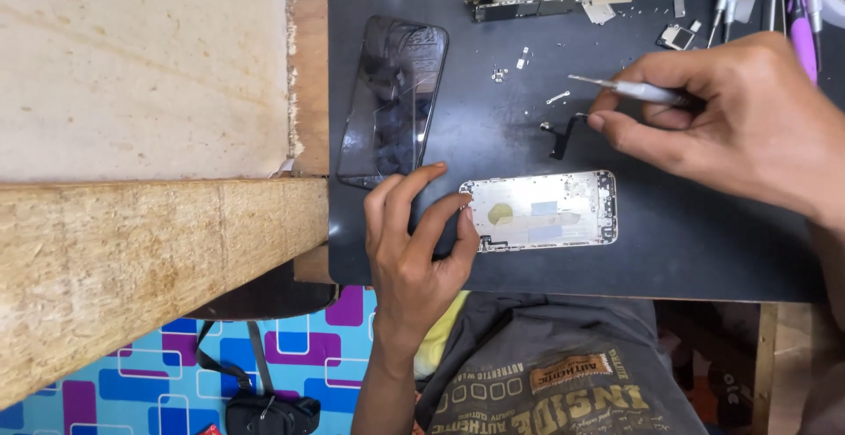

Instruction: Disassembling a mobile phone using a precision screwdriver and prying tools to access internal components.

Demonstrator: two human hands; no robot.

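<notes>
Black mat (pixel 704 250): right hand (pixel 748 127) pinches tweezers (pixel 629 90); left hand (pixel 414 241) touches phone housing (pixel 539 210).

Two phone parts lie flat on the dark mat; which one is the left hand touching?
The silver rear housing, opened face up: the left hand has fingertips at its left end. The black glass screen panel lies farther up the mat, apart from the fingers.

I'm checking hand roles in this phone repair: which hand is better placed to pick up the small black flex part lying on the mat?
Probably the right hand: its tweezers hover beside the black flex part. The left hand rests its fingers against the open phone housing, steadying it.
</notes>
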